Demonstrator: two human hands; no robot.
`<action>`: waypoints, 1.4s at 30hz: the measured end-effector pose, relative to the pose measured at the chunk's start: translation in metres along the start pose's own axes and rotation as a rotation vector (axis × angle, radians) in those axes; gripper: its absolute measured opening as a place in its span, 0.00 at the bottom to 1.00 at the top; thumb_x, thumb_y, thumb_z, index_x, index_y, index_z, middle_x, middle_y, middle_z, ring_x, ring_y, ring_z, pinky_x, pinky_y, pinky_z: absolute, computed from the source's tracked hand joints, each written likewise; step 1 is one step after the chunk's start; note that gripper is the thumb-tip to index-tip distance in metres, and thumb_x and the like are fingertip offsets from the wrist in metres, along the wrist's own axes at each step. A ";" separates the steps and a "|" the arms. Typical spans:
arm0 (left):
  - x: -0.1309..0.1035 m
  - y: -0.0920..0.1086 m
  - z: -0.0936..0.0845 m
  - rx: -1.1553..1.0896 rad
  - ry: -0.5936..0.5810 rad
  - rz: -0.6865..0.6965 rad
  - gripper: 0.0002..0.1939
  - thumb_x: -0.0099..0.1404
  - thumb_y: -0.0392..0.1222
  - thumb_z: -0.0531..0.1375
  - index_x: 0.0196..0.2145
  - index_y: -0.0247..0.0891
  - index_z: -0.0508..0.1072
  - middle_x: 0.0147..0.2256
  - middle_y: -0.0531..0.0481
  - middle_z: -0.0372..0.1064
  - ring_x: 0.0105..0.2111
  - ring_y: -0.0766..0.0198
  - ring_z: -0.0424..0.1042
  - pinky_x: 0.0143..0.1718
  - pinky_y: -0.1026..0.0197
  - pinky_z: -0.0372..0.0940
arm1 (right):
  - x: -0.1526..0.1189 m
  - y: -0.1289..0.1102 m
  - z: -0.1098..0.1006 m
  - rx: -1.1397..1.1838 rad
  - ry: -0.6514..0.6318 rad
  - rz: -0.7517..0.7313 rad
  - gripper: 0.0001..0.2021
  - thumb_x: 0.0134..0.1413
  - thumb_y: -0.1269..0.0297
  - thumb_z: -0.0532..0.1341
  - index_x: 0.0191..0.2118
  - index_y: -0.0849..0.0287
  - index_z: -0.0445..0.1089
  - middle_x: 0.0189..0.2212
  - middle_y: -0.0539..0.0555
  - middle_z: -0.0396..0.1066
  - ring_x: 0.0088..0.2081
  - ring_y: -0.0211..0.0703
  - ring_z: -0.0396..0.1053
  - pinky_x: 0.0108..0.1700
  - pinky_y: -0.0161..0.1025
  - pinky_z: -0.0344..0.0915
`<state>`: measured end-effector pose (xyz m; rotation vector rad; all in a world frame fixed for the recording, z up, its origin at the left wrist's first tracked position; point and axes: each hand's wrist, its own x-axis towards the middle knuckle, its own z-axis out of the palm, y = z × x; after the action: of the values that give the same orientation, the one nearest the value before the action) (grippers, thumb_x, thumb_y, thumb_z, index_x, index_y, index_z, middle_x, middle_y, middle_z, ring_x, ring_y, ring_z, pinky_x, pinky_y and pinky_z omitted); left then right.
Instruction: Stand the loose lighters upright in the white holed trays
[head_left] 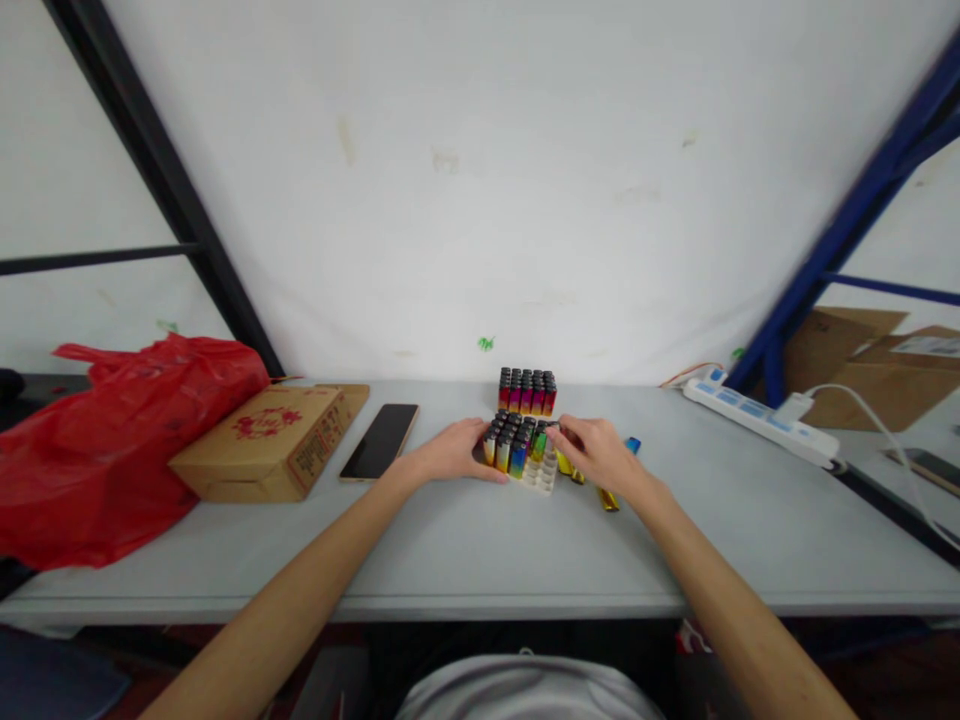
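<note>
A white tray [538, 482] with rounded slots stands on the table, several upright lighters [510, 440] with black tops and shiny coloured bodies filling its left and back part. My left hand [459, 452] is closed around the tray's left side, its thumb along the front edge. Over the right back of the tray, my right hand [592, 447] has its fingertips pinched on what looks like a lighter, mostly covered by the fingers. Loose lighters [608, 499] in gold and blue lie on the table beneath and beside this hand.
Behind the tray stands a block of red-purple lighters [527, 392]. To the left are a phone [380, 441], a cardboard box [270, 440] and a red plastic bag [135, 450]. A power strip [761, 415] with a white cable lies at the right, near open cartons [885, 370].
</note>
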<state>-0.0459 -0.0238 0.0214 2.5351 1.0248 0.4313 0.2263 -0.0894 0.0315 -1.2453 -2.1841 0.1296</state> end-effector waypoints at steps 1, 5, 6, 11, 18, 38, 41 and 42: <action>0.000 0.000 0.000 -0.001 0.001 0.000 0.37 0.50 0.66 0.72 0.49 0.37 0.75 0.47 0.42 0.77 0.47 0.44 0.75 0.48 0.52 0.68 | 0.000 -0.001 0.000 0.005 -0.001 0.015 0.20 0.72 0.53 0.51 0.28 0.54 0.61 0.19 0.46 0.62 0.22 0.38 0.58 0.30 0.37 0.51; 0.001 -0.002 0.001 0.012 -0.004 0.002 0.37 0.50 0.66 0.72 0.49 0.36 0.75 0.48 0.41 0.77 0.47 0.44 0.75 0.48 0.53 0.68 | 0.000 -0.005 -0.001 0.075 -0.009 0.036 0.20 0.71 0.52 0.53 0.28 0.55 0.63 0.22 0.49 0.71 0.24 0.39 0.66 0.31 0.36 0.55; 0.001 -0.002 0.002 0.015 -0.002 0.004 0.37 0.50 0.66 0.72 0.49 0.36 0.74 0.48 0.41 0.77 0.47 0.44 0.75 0.48 0.53 0.68 | 0.000 -0.005 -0.002 0.096 -0.026 0.040 0.19 0.71 0.52 0.53 0.29 0.55 0.64 0.23 0.50 0.73 0.25 0.40 0.69 0.32 0.36 0.57; 0.002 -0.005 0.004 0.017 0.012 0.009 0.36 0.50 0.66 0.72 0.47 0.37 0.75 0.45 0.43 0.77 0.45 0.45 0.75 0.47 0.53 0.68 | 0.000 0.002 -0.002 0.119 -0.152 0.037 0.18 0.71 0.51 0.55 0.30 0.55 0.66 0.25 0.51 0.78 0.27 0.43 0.73 0.33 0.36 0.60; 0.003 -0.006 0.005 0.014 0.009 0.021 0.36 0.50 0.66 0.71 0.48 0.37 0.75 0.46 0.42 0.76 0.45 0.46 0.74 0.48 0.52 0.67 | 0.001 0.007 0.009 0.053 -0.197 -0.038 0.18 0.72 0.51 0.55 0.33 0.56 0.68 0.28 0.53 0.78 0.30 0.43 0.74 0.35 0.35 0.60; 0.002 -0.005 0.003 0.003 0.005 -0.021 0.39 0.49 0.68 0.71 0.49 0.37 0.75 0.48 0.42 0.77 0.47 0.45 0.74 0.48 0.52 0.68 | -0.008 0.060 -0.023 -0.368 -0.099 0.412 0.16 0.70 0.52 0.54 0.46 0.56 0.74 0.28 0.54 0.78 0.33 0.47 0.75 0.34 0.37 0.57; 0.002 -0.006 0.004 -0.016 0.006 -0.016 0.39 0.49 0.68 0.71 0.50 0.37 0.75 0.49 0.41 0.76 0.48 0.44 0.75 0.50 0.51 0.68 | -0.009 0.061 -0.025 -0.345 -0.055 0.390 0.16 0.70 0.51 0.55 0.46 0.55 0.74 0.30 0.54 0.79 0.34 0.46 0.75 0.35 0.37 0.59; 0.002 -0.006 0.004 -0.022 0.009 -0.015 0.39 0.49 0.68 0.71 0.50 0.38 0.75 0.49 0.41 0.76 0.48 0.44 0.75 0.50 0.51 0.68 | -0.009 0.062 -0.026 -0.339 -0.036 0.383 0.16 0.70 0.51 0.55 0.45 0.56 0.74 0.30 0.54 0.79 0.34 0.46 0.75 0.36 0.37 0.60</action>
<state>-0.0465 -0.0193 0.0155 2.5068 1.0362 0.4483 0.2901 -0.0683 0.0251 -1.8580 -2.0274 -0.0689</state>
